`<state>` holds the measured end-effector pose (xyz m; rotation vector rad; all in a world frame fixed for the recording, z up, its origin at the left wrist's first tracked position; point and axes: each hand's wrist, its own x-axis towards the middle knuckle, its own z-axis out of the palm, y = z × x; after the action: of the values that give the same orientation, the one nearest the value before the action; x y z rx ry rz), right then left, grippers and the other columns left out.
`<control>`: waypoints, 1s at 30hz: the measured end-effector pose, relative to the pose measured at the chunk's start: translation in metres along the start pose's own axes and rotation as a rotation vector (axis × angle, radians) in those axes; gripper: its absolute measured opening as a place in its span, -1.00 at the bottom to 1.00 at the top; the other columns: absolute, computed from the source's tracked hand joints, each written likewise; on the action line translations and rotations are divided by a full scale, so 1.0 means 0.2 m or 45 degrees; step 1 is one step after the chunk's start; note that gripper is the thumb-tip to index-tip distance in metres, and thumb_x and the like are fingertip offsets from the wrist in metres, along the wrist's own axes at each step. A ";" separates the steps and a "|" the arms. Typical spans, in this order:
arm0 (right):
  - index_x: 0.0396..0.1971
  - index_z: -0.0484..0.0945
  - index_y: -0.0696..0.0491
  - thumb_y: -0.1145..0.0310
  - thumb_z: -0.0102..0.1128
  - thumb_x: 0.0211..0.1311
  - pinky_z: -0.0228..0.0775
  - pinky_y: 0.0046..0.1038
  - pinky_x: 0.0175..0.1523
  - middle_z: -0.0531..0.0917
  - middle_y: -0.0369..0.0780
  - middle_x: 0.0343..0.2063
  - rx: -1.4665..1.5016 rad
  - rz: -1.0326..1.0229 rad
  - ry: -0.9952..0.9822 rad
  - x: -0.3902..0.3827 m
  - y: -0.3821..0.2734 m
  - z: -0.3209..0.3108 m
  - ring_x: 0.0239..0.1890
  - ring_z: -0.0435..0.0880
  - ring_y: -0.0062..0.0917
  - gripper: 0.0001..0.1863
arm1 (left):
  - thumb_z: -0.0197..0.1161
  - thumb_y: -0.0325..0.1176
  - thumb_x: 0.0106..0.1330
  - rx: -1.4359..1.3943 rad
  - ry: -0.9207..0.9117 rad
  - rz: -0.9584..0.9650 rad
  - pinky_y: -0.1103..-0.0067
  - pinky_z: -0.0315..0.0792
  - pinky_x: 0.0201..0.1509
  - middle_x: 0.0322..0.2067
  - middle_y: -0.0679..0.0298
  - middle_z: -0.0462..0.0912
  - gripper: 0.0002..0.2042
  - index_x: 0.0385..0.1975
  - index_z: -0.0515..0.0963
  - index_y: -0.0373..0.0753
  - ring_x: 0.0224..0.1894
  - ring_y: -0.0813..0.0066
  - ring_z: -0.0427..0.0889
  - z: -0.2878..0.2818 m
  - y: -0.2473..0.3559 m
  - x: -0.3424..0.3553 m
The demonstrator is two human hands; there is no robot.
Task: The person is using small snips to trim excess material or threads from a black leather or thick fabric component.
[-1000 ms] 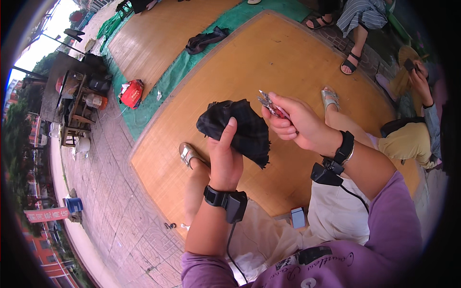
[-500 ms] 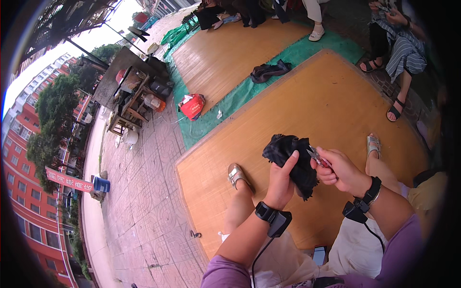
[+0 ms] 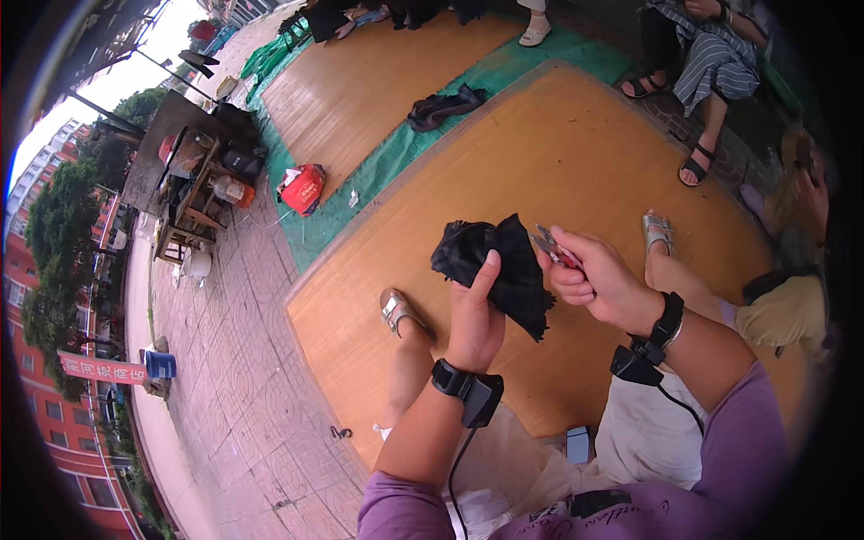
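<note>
My left hand [image 3: 477, 322] is closed on a piece of black cloth [image 3: 520, 281], with the thumb lying on top of it. Dark checks show on the fabric, and its lower right edge looks frayed. Just to the right, my right hand [image 3: 598, 277] grips small red-handled snips [image 3: 560, 256]. Their metal jaws point up and left toward the cloth, with a small gap between tips and fabric. My fingers hide most of the handles.
I sit over a tan mat [image 3: 594, 171], a phone [image 3: 577, 445] lying near my lap. Beyond are a dark garment [image 3: 443, 108] on a green sheet, a red bag [image 3: 301, 189] and a cluttered wooden stand [image 3: 193, 202]. Other people sit at the far side and right.
The whole view has shifted, so everything sits further left and higher. The snips have come away from the cloth's edge, which now fans out more widely.
</note>
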<state>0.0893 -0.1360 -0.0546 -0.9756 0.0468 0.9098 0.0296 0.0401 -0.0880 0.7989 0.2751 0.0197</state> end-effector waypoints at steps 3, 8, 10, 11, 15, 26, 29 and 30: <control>-0.41 0.45 0.05 0.05 -0.22 0.53 -0.12 -0.66 -0.67 0.20 -0.47 -0.74 0.133 -0.096 0.094 0.03 -0.03 -0.06 -0.75 0.07 -0.79 -0.57 | 0.14 -0.32 0.44 -0.063 0.048 0.035 0.29 0.44 0.23 0.04 0.18 0.60 -0.68 0.13 0.44 -0.27 0.10 0.27 0.58 -0.06 0.02 0.03; -0.38 0.45 0.04 0.08 -0.23 0.54 -0.09 -0.66 -0.64 0.16 -0.46 -0.74 0.326 -0.216 0.023 0.03 -0.13 -0.17 -0.73 0.07 -0.77 -0.60 | 0.16 -0.29 0.43 0.005 0.099 0.060 0.31 0.45 0.20 0.04 0.21 0.60 -0.67 0.12 0.45 -0.26 0.07 0.30 0.59 -0.05 0.04 0.02; -0.38 0.46 0.05 0.08 -0.23 0.53 -0.07 -0.66 -0.63 0.18 -0.46 -0.74 0.313 -0.209 0.014 0.01 -0.10 -0.16 -0.73 0.09 -0.77 -0.59 | 0.17 -0.28 0.43 0.001 0.120 0.042 0.32 0.45 0.19 0.04 0.22 0.60 -0.67 0.12 0.46 -0.25 0.06 0.32 0.59 -0.07 0.02 0.02; -0.39 0.46 0.06 0.07 -0.22 0.54 -0.07 -0.66 -0.64 0.20 -0.46 -0.73 0.274 -0.153 -0.011 0.01 -0.09 -0.15 -0.73 0.10 -0.78 -0.58 | 0.17 -0.26 0.43 0.032 0.107 0.028 0.33 0.44 0.20 0.03 0.23 0.61 -0.67 0.11 0.47 -0.24 0.07 0.34 0.59 -0.07 0.01 0.02; -0.41 0.46 0.07 0.05 -0.22 0.54 -0.08 -0.68 -0.65 0.23 -0.46 -0.72 0.030 0.017 -0.154 0.01 -0.01 -0.08 -0.72 0.12 -0.80 -0.55 | 0.16 -0.23 0.43 0.058 0.042 -0.012 0.40 0.42 0.19 -0.01 0.27 0.63 -0.69 0.08 0.49 -0.21 0.06 0.41 0.58 -0.03 0.00 0.01; -0.42 0.45 0.09 0.03 -0.24 0.54 -0.14 -0.67 -0.68 0.23 -0.46 -0.72 -0.135 0.060 -0.163 0.04 0.07 -0.04 -0.74 0.09 -0.81 -0.52 | 0.15 -0.24 0.44 0.104 -0.089 -0.010 0.47 0.38 0.19 -0.03 0.31 0.63 -0.73 0.02 0.52 -0.22 0.04 0.46 0.57 -0.03 -0.03 0.03; -0.41 0.46 0.09 0.04 -0.23 0.54 -0.13 -0.67 -0.68 0.23 -0.46 -0.72 -0.103 0.030 -0.155 0.04 0.06 -0.04 -0.74 0.10 -0.81 -0.53 | 0.16 -0.26 0.43 0.086 -0.058 0.012 0.47 0.37 0.21 -0.01 0.30 0.62 -0.73 0.03 0.51 -0.23 0.07 0.45 0.56 -0.01 -0.03 0.02; -0.41 0.46 0.09 0.05 -0.23 0.54 -0.12 -0.68 -0.68 0.23 -0.46 -0.72 -0.069 -0.006 -0.129 0.04 0.06 -0.05 -0.74 0.10 -0.81 -0.53 | 0.16 -0.27 0.43 0.086 -0.015 0.002 0.46 0.37 0.23 0.00 0.29 0.62 -0.72 0.04 0.51 -0.23 0.07 0.44 0.56 -0.01 -0.03 0.02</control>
<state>0.0904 -0.1345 -0.0720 -0.9779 -0.0664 0.9588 0.0320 0.0380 -0.0942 0.8663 0.2652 0.0073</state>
